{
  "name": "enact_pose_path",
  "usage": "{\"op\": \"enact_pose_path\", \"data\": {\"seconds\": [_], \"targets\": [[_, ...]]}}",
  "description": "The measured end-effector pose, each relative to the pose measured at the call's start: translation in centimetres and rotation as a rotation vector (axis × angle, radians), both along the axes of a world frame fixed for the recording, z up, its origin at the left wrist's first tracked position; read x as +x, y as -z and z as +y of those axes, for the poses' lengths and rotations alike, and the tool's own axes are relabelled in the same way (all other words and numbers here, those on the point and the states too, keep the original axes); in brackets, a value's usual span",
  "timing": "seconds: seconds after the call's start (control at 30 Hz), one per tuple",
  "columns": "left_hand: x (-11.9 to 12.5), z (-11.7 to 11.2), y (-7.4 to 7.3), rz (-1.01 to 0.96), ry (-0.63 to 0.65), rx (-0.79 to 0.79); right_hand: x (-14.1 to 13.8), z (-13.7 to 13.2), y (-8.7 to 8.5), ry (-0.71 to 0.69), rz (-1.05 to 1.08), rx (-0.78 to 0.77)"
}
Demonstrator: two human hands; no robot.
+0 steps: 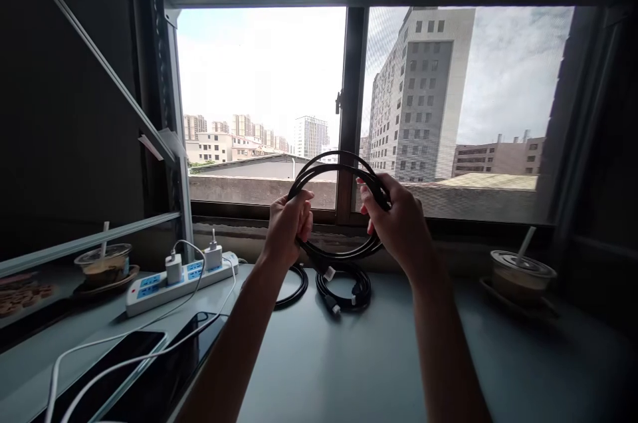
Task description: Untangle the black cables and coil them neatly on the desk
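Between my two hands a coiled black cable (333, 169) is held up as an upright loop above the table. My left hand (290, 225) is closed around the loop's left side. On the right side, my right hand (396, 218) grips the same coil, its fingers curled over the strands. A plug end with a light metal tip (329, 273) hangs at the bottom of the loop. Below it on the table lies a second black cable coil (367, 293) with its plugs showing. Another black coil (299, 296) is partly hidden behind my left forearm.
A white power strip (189, 283) with two chargers stands at the left. White charging cords (139, 362) run from it across dark phones or tablets (112, 370). Lidded drink cups with straws stand at right (522, 271) and left (104, 263). A window frame (353, 110) is behind.
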State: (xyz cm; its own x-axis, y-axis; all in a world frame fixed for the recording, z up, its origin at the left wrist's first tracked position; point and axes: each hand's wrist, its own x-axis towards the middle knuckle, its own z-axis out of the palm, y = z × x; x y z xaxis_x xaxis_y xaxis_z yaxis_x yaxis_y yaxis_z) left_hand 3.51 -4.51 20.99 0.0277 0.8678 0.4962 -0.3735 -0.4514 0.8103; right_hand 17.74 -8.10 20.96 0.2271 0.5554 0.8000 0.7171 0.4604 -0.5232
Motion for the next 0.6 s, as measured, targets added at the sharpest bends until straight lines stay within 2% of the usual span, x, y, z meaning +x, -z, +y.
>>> {"op": "enact_pose_path", "data": {"seconds": [0.13,0.23,0.33,0.5,0.6], "targets": [[0.2,0.9,0.6,0.281,-0.137,0.096,1.2,1.2,0.4,0.066,0.01,-0.062],[0.3,1.2,0.8,0.373,-0.081,0.115,2.0,2.0,0.6,0.067,-0.021,-0.07],[0.3,0.9,0.7,0.374,-0.012,0.116,2.3,2.2,0.6,0.018,-0.037,-0.043],[-0.6,0.7,0.1,0.276,0.085,0.056,1.6,1.7,0.3,-0.125,0.069,-0.017],[-1.2,0.9,-0.3,0.193,0.193,0.013,1.0,1.6,0.1,-0.047,0.072,0.079]]}}
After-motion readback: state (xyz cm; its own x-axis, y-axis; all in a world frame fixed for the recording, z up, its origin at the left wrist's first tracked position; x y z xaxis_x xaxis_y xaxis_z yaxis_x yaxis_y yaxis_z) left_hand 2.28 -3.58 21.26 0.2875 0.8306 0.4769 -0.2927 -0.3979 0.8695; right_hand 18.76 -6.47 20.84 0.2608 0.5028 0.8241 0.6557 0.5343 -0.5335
